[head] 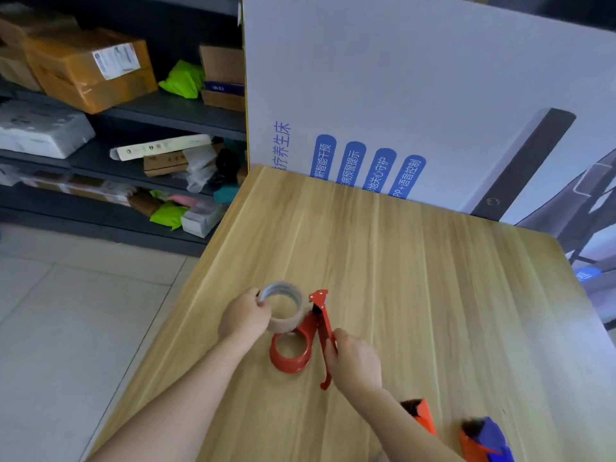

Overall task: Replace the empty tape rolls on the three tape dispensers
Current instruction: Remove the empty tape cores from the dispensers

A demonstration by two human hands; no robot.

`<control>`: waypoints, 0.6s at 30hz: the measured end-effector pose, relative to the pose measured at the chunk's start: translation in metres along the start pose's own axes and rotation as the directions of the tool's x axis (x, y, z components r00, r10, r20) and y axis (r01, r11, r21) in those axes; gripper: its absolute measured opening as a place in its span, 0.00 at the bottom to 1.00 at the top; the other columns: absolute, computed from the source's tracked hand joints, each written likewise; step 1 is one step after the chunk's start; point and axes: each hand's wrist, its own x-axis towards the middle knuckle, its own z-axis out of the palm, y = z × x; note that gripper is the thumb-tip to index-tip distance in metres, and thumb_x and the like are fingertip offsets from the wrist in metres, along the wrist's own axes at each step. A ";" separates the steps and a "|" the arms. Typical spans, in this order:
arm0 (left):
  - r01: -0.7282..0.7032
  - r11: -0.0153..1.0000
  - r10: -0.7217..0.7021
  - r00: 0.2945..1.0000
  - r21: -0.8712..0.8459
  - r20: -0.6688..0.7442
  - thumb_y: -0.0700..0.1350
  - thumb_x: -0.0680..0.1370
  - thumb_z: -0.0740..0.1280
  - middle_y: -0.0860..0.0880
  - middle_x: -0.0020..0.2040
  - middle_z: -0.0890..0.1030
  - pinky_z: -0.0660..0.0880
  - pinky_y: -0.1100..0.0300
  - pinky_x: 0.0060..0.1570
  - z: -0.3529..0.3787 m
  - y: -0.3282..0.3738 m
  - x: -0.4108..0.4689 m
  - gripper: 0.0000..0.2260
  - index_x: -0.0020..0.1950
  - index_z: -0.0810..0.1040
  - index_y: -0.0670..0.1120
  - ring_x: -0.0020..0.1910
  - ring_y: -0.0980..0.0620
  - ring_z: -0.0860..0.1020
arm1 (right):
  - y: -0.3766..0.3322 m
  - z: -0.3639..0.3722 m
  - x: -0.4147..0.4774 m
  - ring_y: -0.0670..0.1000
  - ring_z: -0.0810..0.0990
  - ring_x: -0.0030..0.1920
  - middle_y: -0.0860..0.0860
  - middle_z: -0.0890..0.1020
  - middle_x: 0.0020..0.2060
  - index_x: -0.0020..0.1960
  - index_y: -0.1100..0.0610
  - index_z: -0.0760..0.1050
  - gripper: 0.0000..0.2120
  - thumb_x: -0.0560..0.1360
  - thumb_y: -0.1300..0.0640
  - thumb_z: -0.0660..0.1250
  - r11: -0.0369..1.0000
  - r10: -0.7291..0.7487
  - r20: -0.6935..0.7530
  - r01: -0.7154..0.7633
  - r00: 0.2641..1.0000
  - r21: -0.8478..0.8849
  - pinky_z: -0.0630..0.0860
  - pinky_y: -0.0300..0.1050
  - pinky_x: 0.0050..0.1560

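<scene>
Tape roll (282,306) just behind the dispenser (301,341) on the table (416,278), two more dispensers (421,415) near right.

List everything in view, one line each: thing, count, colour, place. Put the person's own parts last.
red tape dispenser: one, red, on the table near its front, its hub ring bare.
tape roll: one, beige-brown, held just above the dispenser's hub.
other dispensers: parts of two, one orange, one orange and blue, at the table's lower right edge of the picture.
table: one, light wood.
printed carton: one large, white with blue print, standing behind the table.
shelves: dark, at left, holding brown boxes and green, white and pink parcels.
left hand: grips the tape roll.
right hand: holds the dispenser's handle.
</scene>
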 end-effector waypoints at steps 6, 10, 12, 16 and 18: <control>0.097 0.990 -0.085 0.989 -0.104 0.119 0.45 0.77 0.60 0.47 0.32 0.82 0.77 0.56 0.25 -0.003 0.012 0.085 0.10 0.57 0.72 0.50 0.23 0.50 0.80 | -0.022 0.004 0.042 0.55 0.83 0.41 0.50 0.84 0.39 0.48 0.53 0.72 0.14 0.81 0.47 0.52 0.999 0.035 -0.037 -0.036 0.999 -0.036 0.72 0.45 0.34; 0.174 0.944 -0.129 0.977 -0.280 0.172 0.44 0.78 0.62 0.43 0.31 0.82 0.82 0.49 0.33 0.007 0.022 0.127 0.10 0.57 0.74 0.43 0.26 0.46 0.81 | -0.026 0.011 0.056 0.52 0.83 0.38 0.46 0.81 0.28 0.49 0.53 0.72 0.12 0.81 0.49 0.53 0.999 0.045 -0.034 -0.045 0.998 0.001 0.73 0.45 0.32; 0.208 0.907 -0.140 0.969 -0.366 0.203 0.45 0.79 0.63 0.42 0.37 0.82 0.82 0.50 0.36 0.012 0.028 0.139 0.16 0.67 0.70 0.44 0.31 0.45 0.82 | -0.028 0.013 0.061 0.53 0.83 0.38 0.44 0.78 0.26 0.49 0.52 0.73 0.12 0.81 0.49 0.53 0.999 0.051 -0.047 -0.051 0.998 -0.005 0.70 0.45 0.31; 0.134 0.959 -0.082 0.975 -0.250 0.208 0.51 0.76 0.65 0.44 0.44 0.83 0.82 0.47 0.43 0.017 0.033 0.137 0.17 0.62 0.71 0.46 0.38 0.44 0.82 | -0.029 0.016 0.068 0.56 0.83 0.41 0.50 0.85 0.38 0.53 0.53 0.73 0.12 0.81 0.48 0.53 0.999 0.041 -0.056 -0.042 0.998 -0.012 0.75 0.47 0.36; -0.006 0.998 0.022 0.972 -0.068 0.236 0.59 0.73 0.65 0.51 0.45 0.82 0.79 0.52 0.45 0.016 0.028 0.126 0.14 0.50 0.75 0.51 0.43 0.48 0.81 | -0.031 0.016 0.070 0.56 0.83 0.40 0.51 0.84 0.39 0.54 0.53 0.73 0.12 0.81 0.49 0.54 0.999 0.044 -0.063 -0.045 0.997 -0.009 0.73 0.47 0.35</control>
